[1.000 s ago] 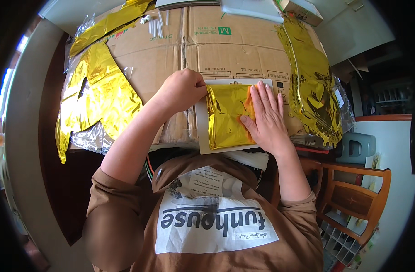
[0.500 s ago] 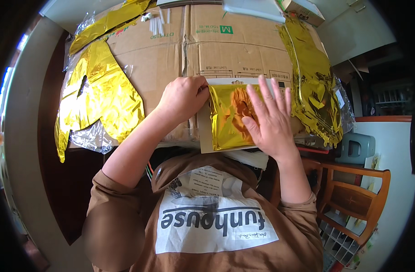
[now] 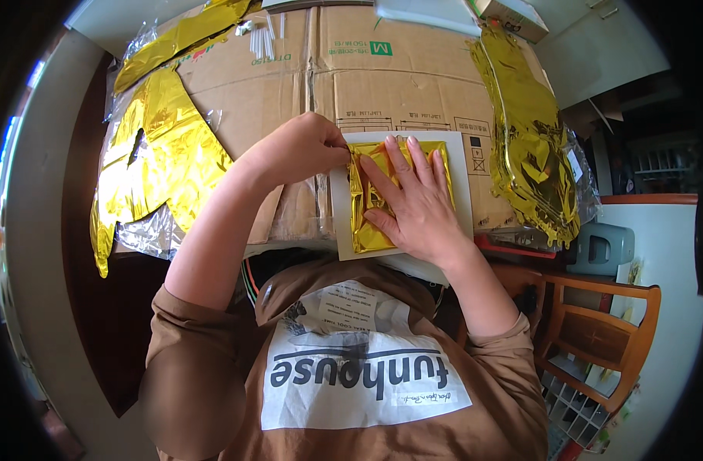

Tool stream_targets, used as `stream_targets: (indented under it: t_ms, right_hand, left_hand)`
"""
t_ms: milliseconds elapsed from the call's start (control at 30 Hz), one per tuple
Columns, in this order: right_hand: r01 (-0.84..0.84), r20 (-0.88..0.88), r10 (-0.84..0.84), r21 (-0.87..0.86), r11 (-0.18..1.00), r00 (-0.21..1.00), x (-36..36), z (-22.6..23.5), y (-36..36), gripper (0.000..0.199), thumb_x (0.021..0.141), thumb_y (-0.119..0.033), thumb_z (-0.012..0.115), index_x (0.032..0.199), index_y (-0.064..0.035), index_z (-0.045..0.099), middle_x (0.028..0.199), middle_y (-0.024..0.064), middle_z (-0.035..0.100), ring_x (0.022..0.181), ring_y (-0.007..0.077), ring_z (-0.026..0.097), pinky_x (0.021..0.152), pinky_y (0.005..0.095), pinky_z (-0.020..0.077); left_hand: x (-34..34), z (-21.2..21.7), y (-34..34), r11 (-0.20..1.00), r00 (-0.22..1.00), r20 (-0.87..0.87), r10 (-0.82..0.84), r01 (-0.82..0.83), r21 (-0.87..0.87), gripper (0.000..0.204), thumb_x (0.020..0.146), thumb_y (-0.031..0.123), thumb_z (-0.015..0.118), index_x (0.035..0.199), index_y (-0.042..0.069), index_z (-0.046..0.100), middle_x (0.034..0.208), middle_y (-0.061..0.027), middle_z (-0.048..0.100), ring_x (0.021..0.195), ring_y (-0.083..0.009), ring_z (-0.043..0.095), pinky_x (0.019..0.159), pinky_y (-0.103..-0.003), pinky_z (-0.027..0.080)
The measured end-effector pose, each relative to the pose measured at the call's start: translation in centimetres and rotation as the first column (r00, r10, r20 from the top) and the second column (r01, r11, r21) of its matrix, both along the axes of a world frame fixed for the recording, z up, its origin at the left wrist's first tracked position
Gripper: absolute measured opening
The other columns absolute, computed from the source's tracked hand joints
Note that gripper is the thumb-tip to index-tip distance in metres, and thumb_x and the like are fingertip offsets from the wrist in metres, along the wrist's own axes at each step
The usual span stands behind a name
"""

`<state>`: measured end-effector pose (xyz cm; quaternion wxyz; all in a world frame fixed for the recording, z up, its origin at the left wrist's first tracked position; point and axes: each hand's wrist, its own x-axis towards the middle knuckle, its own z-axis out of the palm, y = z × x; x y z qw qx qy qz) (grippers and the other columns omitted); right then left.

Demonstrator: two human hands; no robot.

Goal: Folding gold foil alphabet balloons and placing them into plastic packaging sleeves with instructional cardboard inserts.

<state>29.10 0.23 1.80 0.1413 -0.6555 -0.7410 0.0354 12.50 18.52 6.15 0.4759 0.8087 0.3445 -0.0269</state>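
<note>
A folded gold foil balloon (image 3: 370, 238) lies flat on a pale card (image 3: 462, 173) in front of me, on the cardboard. My right hand (image 3: 420, 203) rests palm down on the foil with its fingers spread. At the upper left corner of the foil, my left hand (image 3: 309, 146) is closed, thumb and fingers pinched at the edge. Its fingertips are partly hidden, but the foil's corner appears to be between them. My right hand covers much of the foil's middle.
Flattened brown cardboard (image 3: 397, 92) covers the table. Unfolded gold foil balloons lie at the left (image 3: 167, 161) and right (image 3: 528, 138), over clear plastic wrappers. Thin white straws (image 3: 261, 40) lie at the back. A wooden chair (image 3: 597, 334) stands at the lower right.
My right hand has moved left and come down flat onto the foil, which it was hovering over before. The card and foil have shifted slightly left; my left hand stays at the corner.
</note>
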Motion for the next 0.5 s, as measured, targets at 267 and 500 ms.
stream_targets:
  t_ms: [267,500]
  right_hand:
    - [0.006,0.025,-0.005,-0.002,1.0,1.0,-0.1,-0.2,0.1,0.064,0.097,-0.058,0.047,0.152,-0.0249,0.042,0.162,0.0193,0.022,0.149,0.0458,0.015,0.114,0.0697,0.0159]
    - [0.008,0.031,-0.007,-0.015,1.0,0.999,-0.2,-0.1,0.1,0.063,0.098,-0.058,0.046,0.152,-0.0262,0.042,0.162,0.0193,0.022,0.149,0.0464,0.014,0.114,0.0702,0.0142]
  left_hand:
    - [0.4,0.3,-0.8,0.976,0.995,-0.092,0.048,-0.028,0.217,0.028,0.088,0.024,0.067,0.088,-0.004,0.072,0.066,-0.0071,0.066,0.06,-0.0134,0.062,0.06,-0.03,0.05]
    - [0.2,2.4,-0.6,0.981,0.973,-0.17,0.153,-0.129,0.145,0.035,0.086,0.034,0.071,0.084,0.0,0.072,0.067,-0.0096,0.067,0.061,-0.019,0.064,0.061,-0.035,0.051]
